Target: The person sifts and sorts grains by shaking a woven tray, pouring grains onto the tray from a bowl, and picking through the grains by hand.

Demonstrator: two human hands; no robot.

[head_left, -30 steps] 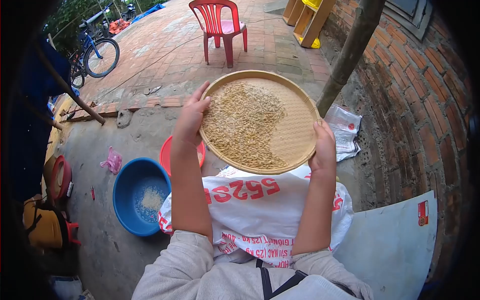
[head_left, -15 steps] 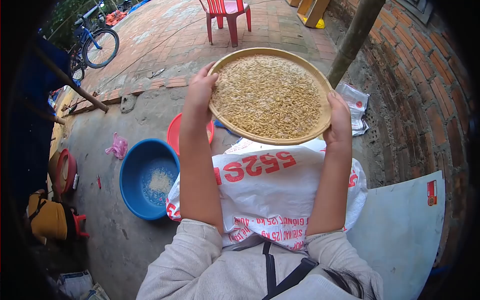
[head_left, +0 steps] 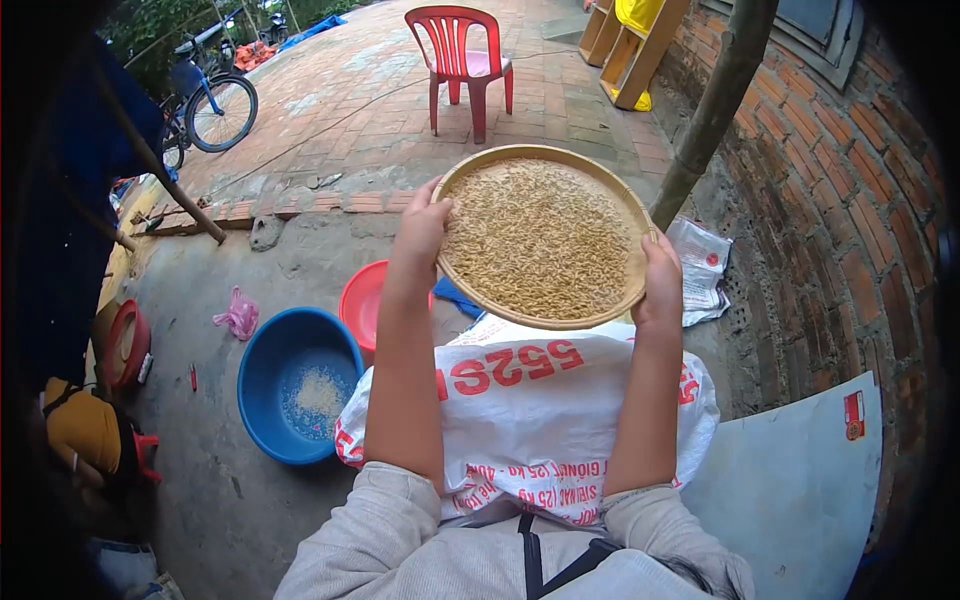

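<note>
Held out in front of me is a round bamboo sieve point(head_left: 645, 215), roughly level, with both my arms stretched forward. A layer of small, curved yellow-brown pieces like larvae point(head_left: 540, 240) covers most of it; paler bits lie among them toward the far side. My left hand point(head_left: 420, 222) grips the left rim, thumb on top. On the right rim, my right hand point(head_left: 660, 280) is closed the same way. Below, a white sack with red print point(head_left: 530, 400) lies over my lap. Left of it stands a blue basin point(head_left: 262, 385) holding a pale grainy heap point(head_left: 318, 392).
A red basin point(head_left: 362, 305) sits behind the blue one, near a pink plastic bag point(head_left: 237, 315). Ahead stands a red chair point(head_left: 465, 70). A bamboo pole point(head_left: 710, 120) and brick wall point(head_left: 850, 230) are on the right. Another person point(head_left: 85, 430) is at far left.
The view has tipped upward, so the surroundings appear lower. The sieve also sits lower in view, and its contents have shifted, baring more of its right side. Both hands keep their hold.
</note>
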